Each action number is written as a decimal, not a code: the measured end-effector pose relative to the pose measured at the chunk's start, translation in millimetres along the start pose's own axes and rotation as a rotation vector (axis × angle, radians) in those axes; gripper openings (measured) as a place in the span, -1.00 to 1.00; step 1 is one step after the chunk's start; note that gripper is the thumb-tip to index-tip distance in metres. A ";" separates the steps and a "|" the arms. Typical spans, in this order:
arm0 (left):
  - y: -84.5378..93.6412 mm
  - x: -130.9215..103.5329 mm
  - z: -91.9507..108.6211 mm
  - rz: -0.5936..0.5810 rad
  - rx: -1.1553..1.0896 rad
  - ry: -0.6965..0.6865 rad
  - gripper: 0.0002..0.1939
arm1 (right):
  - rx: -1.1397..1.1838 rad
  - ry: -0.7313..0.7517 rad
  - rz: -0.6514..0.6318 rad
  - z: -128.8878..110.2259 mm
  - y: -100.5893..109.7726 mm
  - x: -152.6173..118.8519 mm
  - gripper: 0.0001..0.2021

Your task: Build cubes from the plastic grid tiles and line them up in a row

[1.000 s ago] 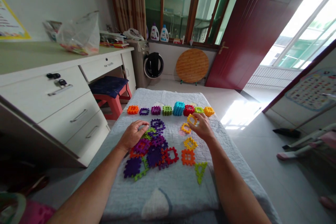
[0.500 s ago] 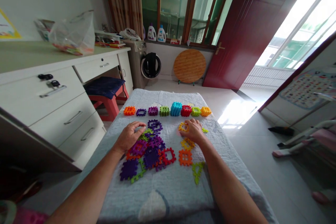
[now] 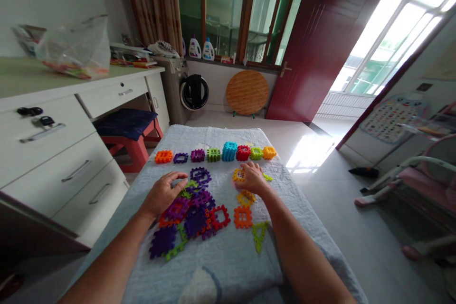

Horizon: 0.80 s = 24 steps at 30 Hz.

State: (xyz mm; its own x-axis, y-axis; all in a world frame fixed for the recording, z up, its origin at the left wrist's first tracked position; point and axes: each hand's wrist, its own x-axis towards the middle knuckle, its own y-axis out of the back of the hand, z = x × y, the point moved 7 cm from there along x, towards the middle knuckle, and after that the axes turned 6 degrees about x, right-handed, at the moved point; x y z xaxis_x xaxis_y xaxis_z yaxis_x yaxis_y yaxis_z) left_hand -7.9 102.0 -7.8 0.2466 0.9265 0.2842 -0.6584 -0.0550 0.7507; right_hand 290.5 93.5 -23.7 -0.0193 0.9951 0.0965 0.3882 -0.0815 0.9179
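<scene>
My left hand point(image 3: 164, 194) rests at the left edge of a loose heap of purple, green and orange plastic pieces point(image 3: 195, 221), its fingers curved and apart. On the right, my right hand point(image 3: 252, 178) has its fingertips on a yellow window piece point(image 3: 239, 175). Below that hand lie another yellow piece point(image 3: 245, 197), an orange square point(image 3: 242, 217) and a green triangle point(image 3: 260, 236). Across the far part of the cloth runs a row of small stacks sorted by colour, with orange point(image 3: 163, 156) at the left, blue point(image 3: 230, 151) the tallest and yellow point(image 3: 269, 153) at the right.
A grey-blue cloth point(image 3: 221, 266) covers the table. To the left stand a white desk point(image 3: 71, 152) with drawers and a red stool point(image 3: 137, 152) with a dark top. A pink chair point(image 3: 420, 171) is at the right, a round wooden board point(image 3: 247, 92) beyond.
The whole view has shifted, so things appear farther left. Both hands stay at about the same places by the pieces, and the coloured row looks the same.
</scene>
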 end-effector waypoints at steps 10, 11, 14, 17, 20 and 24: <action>-2.6 -1.0 -3.0 -0.011 -0.030 0.031 -0.60 | 0.006 0.002 -0.023 0.8 0.0 -0.8 -0.50; -2.8 -1.0 -3.6 -0.011 -0.031 0.033 -0.60 | 0.004 -0.001 -0.029 -0.4 0.4 -1.0 -0.50; -2.0 -1.1 -4.8 -0.003 -0.033 0.038 -0.60 | -0.006 -0.006 -0.064 -1.9 2.2 -1.5 -0.47; -1.5 -1.2 -5.4 -0.005 -0.035 0.044 -0.60 | 0.005 0.007 -0.074 -1.7 6.6 -1.3 -0.44; -2.4 -1.2 -5.8 -0.019 -0.035 0.044 -0.59 | 0.009 0.016 -0.062 -1.2 10.6 -0.5 -0.49; -3.5 -1.3 -6.4 -0.027 -0.035 0.038 -0.59 | -0.018 0.024 -0.069 -4.1 9.2 1.2 -0.45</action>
State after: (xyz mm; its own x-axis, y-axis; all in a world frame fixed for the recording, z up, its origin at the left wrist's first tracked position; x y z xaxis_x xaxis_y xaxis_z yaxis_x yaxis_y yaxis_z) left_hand -10.4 103.4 -14.7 0.2379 0.9408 0.2413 -0.6769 -0.0176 0.7358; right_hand 290.3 93.7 -13.5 -0.0675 0.9968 0.0418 0.3682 -0.0140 0.9296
